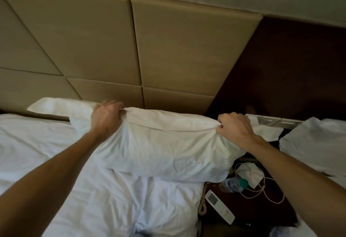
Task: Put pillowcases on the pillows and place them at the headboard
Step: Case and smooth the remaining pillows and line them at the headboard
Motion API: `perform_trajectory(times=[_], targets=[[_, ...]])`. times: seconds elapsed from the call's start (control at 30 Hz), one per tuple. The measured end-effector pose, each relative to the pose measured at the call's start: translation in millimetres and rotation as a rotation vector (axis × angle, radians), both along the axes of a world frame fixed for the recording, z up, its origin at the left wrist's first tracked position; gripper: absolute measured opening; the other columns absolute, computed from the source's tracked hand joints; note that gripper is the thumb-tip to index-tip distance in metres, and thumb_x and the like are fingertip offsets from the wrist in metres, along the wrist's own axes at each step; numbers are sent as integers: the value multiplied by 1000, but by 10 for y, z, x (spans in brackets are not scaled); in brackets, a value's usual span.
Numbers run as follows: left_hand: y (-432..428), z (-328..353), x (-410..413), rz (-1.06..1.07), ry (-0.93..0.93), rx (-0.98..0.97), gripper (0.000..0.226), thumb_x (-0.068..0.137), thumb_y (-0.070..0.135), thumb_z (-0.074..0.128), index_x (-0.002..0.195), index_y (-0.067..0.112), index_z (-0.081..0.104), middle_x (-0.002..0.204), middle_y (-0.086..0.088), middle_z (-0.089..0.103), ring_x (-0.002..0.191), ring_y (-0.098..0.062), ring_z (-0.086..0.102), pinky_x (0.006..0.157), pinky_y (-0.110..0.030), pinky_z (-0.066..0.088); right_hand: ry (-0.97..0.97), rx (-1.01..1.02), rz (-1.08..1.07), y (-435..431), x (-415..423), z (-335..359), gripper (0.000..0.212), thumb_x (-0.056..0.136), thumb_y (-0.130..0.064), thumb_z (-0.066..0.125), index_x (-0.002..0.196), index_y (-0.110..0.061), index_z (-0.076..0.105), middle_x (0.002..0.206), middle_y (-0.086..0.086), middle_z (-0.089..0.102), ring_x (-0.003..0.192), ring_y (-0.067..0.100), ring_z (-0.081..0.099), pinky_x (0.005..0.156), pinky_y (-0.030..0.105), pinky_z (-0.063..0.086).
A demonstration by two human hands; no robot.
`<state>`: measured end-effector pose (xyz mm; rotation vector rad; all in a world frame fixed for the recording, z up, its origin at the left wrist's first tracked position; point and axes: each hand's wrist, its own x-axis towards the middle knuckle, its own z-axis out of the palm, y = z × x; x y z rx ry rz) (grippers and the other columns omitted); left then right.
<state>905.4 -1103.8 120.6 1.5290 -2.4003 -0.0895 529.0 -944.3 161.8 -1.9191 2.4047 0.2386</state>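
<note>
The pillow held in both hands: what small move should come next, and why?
Probably lower the cased pillow leftward against the headboard, beside the other pillow. The left hand and right hand both pinch its top edge, and its right end overhangs the nightstand rather than the bed.

Dim warm light; right side shadowed; wide-angle edge distortion.

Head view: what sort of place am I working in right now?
Most likely a hotel bedroom: a padded panel headboard, a white pillow and white-sheeted bed, and a bedside table holding a remote and water bottle.
</note>
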Motion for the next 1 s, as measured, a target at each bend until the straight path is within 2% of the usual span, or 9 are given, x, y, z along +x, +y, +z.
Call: perform_trajectory(times=[0.13, 0.4, 0.53, 0.7, 0.83, 0.9, 1.0], targets=[[-103, 293, -192, 31, 38, -90, 6, 87, 16, 60, 83, 17, 64, 88, -6, 67, 82, -32, 57, 73, -43, 44, 4, -58, -49, -102, -158, 303, 9, 77, -27, 58, 70, -21, 60, 64, -3, 56, 60, 21, 55, 57, 31, 44], [-253, 238, -539, 83, 52, -25, 14, 89, 20, 56, 92, 15, 69, 96, -10, 69, 92, -35, 55, 74, -42, 44, 21, -54, -129, -174, -354, 314, 10, 78, -29, 60, 81, -21, 66, 70, 0, 60, 65, 24, 58, 64, 33, 49], [-408, 214, -567, 103, 57, -29, 19, 93, 23, 55, 98, 11, 69, 98, -15, 67, 93, -38, 53, 66, -41, 42, 35, -130, -140, -329, -393, 306, 12, 80, -26, 58, 83, -19, 66, 73, 4, 61, 69, 28, 57, 67, 35, 45], [-522, 38, -626, 84, 34, 15, 23, 91, 24, 57, 108, 19, 72, 107, -10, 68, 101, -37, 54, 69, -43, 44, -39, -106, -196, -465, -477, 54, 10, 79, -24, 59, 83, -18, 67, 71, 2, 60, 68, 27, 58, 68, 35, 46], [-501, -295, -635, 101, -28, 88, 17, 90, 28, 58, 95, 22, 74, 99, -10, 69, 96, -36, 55, 65, -39, 43, -55, -81, -187, -473, -490, -326, 12, 82, -21, 57, 88, -18, 67, 73, 3, 60, 68, 26, 57, 65, 33, 40], [-479, -418, -661, 121, -38, 115, 18, 90, 28, 60, 97, 21, 74, 97, -13, 70, 95, -38, 56, 65, -39, 43, -59, -76, -182, -467, -477, -439, 14, 83, -18, 55, 89, -17, 67, 72, 3, 59, 66, 26, 56, 63, 32, 40], [-522, -470, -733, 131, -50, 174, 17, 89, 25, 63, 101, 19, 74, 98, -15, 71, 97, -39, 58, 75, -42, 48, -97, -53, -164, -494, -487, -468, 17, 85, -18, 53, 97, -21, 65, 80, 3, 64, 72, 26, 60, 65, 34, 43]])
